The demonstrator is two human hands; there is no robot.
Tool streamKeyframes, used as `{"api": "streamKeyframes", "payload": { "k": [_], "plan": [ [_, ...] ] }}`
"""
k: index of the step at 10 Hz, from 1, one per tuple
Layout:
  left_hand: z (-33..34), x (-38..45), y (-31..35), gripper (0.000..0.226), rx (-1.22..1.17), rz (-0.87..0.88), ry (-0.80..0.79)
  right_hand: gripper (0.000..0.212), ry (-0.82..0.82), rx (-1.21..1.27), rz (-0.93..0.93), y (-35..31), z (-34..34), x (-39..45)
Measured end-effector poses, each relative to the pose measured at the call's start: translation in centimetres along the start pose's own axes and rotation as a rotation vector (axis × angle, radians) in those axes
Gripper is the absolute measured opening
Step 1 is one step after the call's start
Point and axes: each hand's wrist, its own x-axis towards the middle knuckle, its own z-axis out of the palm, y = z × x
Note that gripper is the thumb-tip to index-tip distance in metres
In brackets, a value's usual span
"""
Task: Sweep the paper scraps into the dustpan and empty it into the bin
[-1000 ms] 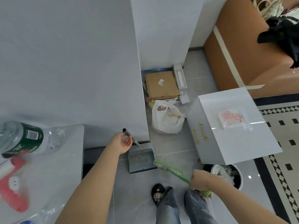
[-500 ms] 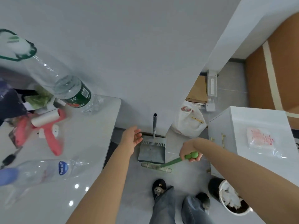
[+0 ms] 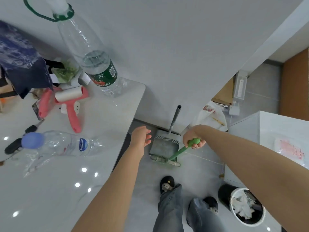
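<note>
Since a second ago the right hand (image 3: 194, 139) has swung the broom (image 3: 175, 154) round from beside the bin (image 3: 247, 206) to the dustpan (image 3: 164, 145), and the left hand (image 3: 141, 136) has let go of the dustpan's handle (image 3: 174, 118) and drifted to its left. Now the right hand's grip is closed round the green knob at the broom's top, and the broom head lies across the dustpan's open lip on the floor. The left hand hangs with fingers loosely spread, holding nothing, between the desk (image 3: 100, 173) edge and the dustpan. The dustpan sits against the wall with its handle leaning up. I cannot make out any paper scraps on the floor by the lip or inside the pan; the bin, down by the right foot, already holds white crumpled paper. The step in hand looks like the last short strokes over the lip. To do it well, the left hand should likely take the handle and press the lip flat to the floor so nothing slides under it, while the broom makes short, low pulls into the pan. The carry to the bin needs the pan tilted back and kept level.
</note>
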Motion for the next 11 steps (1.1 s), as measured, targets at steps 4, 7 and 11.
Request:
{"api": "streamKeyframes", "payload": {
  "k": [4,7,11],
  "plan": [
    [0.4,0.0,0.2,0.039,0.001,0.048,-0.007,0.011,0.261,1.11,-0.236,1.1,-1.9,0.0],
    [2.5,0.4,0.6,0.039,0.027,0.041,-0.02,0.014,0.323,1.342,-0.378,1.2,-2.6,0.7],
    [5.3,-3.6,2.9,0.014,-0.026,0.078,0.001,0.029,0.406,0.864,-0.303,6.4,0.1,-4.3]
  ]
}}
